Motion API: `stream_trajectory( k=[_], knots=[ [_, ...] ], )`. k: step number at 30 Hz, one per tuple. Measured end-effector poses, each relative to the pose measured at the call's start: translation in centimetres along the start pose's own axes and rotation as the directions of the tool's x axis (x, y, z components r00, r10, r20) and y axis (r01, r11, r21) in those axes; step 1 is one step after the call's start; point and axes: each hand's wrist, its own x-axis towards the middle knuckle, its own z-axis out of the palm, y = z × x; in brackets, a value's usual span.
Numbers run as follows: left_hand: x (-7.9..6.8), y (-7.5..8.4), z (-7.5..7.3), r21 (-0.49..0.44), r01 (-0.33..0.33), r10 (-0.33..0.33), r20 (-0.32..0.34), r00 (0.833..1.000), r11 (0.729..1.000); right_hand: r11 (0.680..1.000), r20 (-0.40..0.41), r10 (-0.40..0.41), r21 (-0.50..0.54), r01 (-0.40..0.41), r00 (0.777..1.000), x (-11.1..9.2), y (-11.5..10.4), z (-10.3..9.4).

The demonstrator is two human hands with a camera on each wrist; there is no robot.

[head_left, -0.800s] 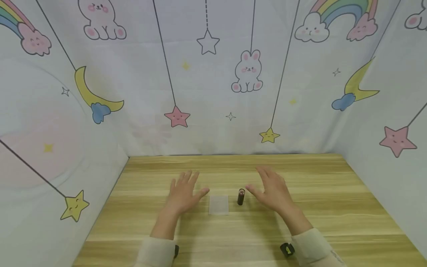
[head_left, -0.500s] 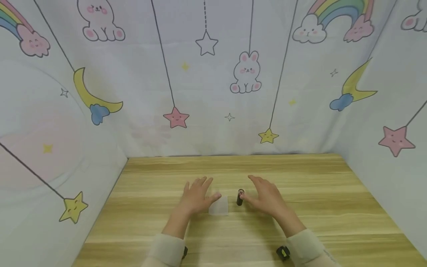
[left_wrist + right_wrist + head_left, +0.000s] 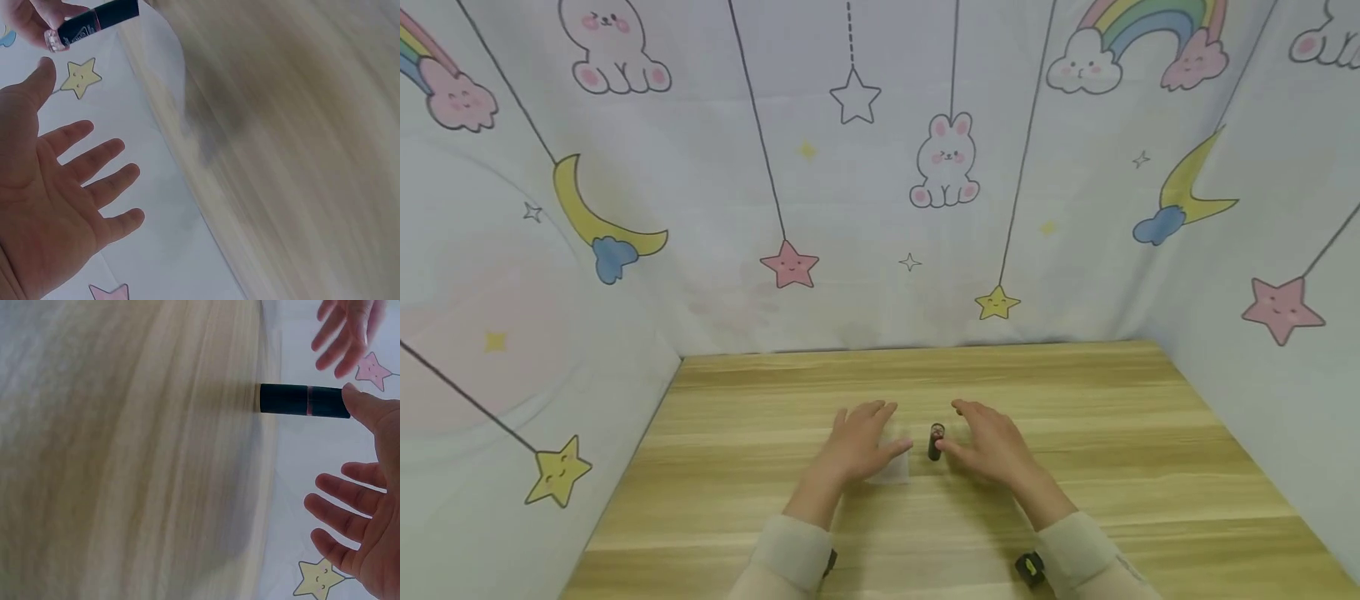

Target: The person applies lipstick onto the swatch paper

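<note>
A black lipstick tube with a thin pink ring round its middle stands upright on the table. My right hand is just right of it, fingers spread, the thumb by the tube's top; whether it touches cannot be told. To the left, a thin whitish square sheet lies flat, partly hidden in the head view under my left hand. That hand hovers with fingers apart and its thumb pointing toward the lipstick tube. In the left wrist view its palm faces inward and holds nothing.
The wood-grain table runs back to a white cloth wall printed with stars, moons and rabbits. Similar cloth stands at the left and right sides. Dark wrist devices sit near both sleeves.
Both hands have moved inward. The left has come over the sheet, and the right thumb has reached the lipstick tube's side. The head view has shifted slightly; tube and sheet stay in place.
</note>
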Motion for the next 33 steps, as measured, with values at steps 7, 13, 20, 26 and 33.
stream_trajectory(
  k=[7,13,20,26,33],
  knots=[
    [1.5,2.4,0.2,0.018,-0.051,0.050,0.040,0.998,0.999,1.000,-0.006,0.001,0.021,-0.001,1.000,0.1,-0.5,0.4],
    [2.7,3.8,0.9,-0.007,-0.095,0.095,0.027,0.995,0.995,0.996,-0.042,-0.083,0.030,0.084,0.996,0.2,-0.4,0.8],
    [3.0,4.9,1.4,-0.008,-0.104,0.104,0.010,0.995,0.995,0.991,-0.059,-0.129,0.027,0.131,0.990,0.3,-0.3,1.2],
    [3.2,5.2,1.7,-0.018,-0.137,0.136,-0.016,0.991,0.990,0.989,-0.066,-0.144,0.010,0.145,0.987,0.2,-0.4,1.4],
    [3.2,5.2,1.7,-0.078,-0.140,0.135,-0.060,0.989,0.987,0.995,-0.051,-0.097,0.027,0.098,0.994,-0.1,-0.5,1.2]
  ],
)
